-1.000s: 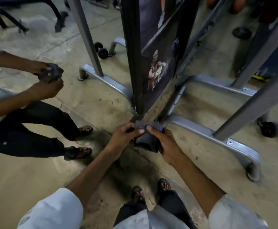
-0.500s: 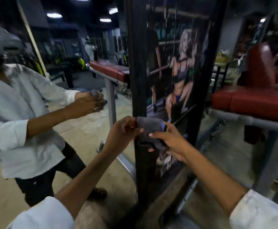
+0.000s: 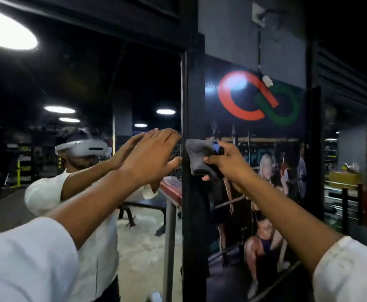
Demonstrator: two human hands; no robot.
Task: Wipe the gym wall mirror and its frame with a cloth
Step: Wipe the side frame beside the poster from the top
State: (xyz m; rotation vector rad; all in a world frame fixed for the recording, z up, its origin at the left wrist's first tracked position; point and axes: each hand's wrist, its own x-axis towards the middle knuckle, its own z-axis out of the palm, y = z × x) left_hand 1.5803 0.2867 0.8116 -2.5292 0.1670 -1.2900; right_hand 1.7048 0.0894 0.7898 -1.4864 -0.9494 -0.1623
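The wall mirror [image 3: 117, 83] fills the left half of the head view and shows my reflection in a white shirt and headset. Its black frame [image 3: 194, 94] runs upright through the middle. My right hand [image 3: 229, 165] grips a grey cloth [image 3: 196, 156] and holds it against the frame at about head height. Just left of the frame, my left hand [image 3: 149, 155] is raised with its fingers straight and holds nothing; its fingertips reach the mirror's edge.
Right of the frame hangs a dark gym poster [image 3: 258, 182] with a red and green logo. A red padded bench [image 3: 170, 188] on a metal leg shows in the mirror. Gym equipment [image 3: 348, 192] stands at the far right.
My view rose from the floor to head height, and both hands climbed the frame with the cloth. My left hand let go of the cloth and opened; my right hand alone holds it.
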